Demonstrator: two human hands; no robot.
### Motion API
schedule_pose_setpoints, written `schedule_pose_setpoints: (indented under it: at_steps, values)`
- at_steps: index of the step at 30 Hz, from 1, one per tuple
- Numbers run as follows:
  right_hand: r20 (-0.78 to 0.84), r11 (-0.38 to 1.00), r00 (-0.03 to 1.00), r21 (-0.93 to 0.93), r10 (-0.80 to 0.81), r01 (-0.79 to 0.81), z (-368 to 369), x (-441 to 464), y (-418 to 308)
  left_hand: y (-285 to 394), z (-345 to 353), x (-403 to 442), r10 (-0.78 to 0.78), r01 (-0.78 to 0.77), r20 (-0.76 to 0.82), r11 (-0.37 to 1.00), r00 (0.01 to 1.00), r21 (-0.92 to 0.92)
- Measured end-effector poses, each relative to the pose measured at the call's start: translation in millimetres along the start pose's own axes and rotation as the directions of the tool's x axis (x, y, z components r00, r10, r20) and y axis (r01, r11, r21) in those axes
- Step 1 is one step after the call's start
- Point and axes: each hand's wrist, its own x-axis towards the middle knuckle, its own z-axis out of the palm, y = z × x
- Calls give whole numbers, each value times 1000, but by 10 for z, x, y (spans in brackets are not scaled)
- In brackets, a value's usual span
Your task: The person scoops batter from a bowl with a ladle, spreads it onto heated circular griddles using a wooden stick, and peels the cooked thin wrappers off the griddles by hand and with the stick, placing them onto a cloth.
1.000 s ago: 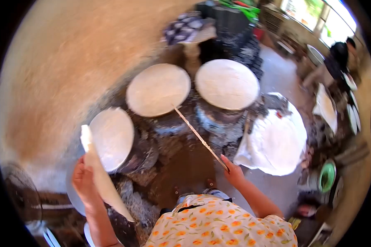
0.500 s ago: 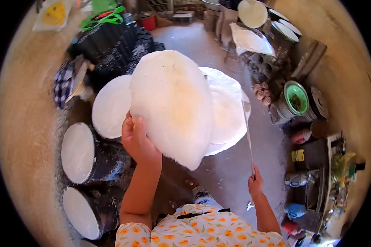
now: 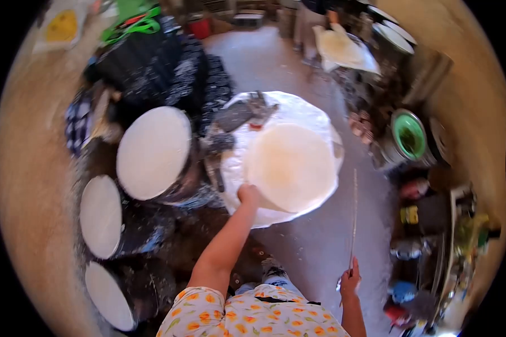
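A large, thin, round flatbread (image 3: pixel 289 165) lies on a white-covered round surface (image 3: pixel 315 109) in front of me. My left hand (image 3: pixel 249 195) is closed on the flatbread's near left edge, with the fingertips partly hidden. Off to the right, my right hand (image 3: pixel 349 279) is closed around a long thin stick (image 3: pixel 354 216), which points away from me. Dark, worn items (image 3: pixel 236 115), blurred, rest at the far left of the covered surface.
Several drums with pale round tops stand to the left, the nearest large one (image 3: pixel 154 153) beside the surface. A green basin (image 3: pixel 409 133) sits at right, near a cluttered bench (image 3: pixel 450 253). At the back, a person (image 3: pixel 312 28) works over another white-covered surface (image 3: pixel 365 62).
My left hand has brought the raised flatbread down and forward onto the covered surface. My right hand has lowered slightly with the stick. At the back, the other person's flatbread has come down too.
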Motion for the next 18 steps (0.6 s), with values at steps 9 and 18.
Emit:
schedule_pose_setpoints:
  at_steps: [9, 18]
  values:
    - [377, 844, 773, 44, -510, 535, 830, 893, -1308, -39, -1993, -802, -174, 174, 9, 983, 985, 51]
    - [748, 516, 57, 399, -662, 758, 2518, 286, -2592, -268, -4037, -3558, -550, 35, -654, 779, 520, -626]
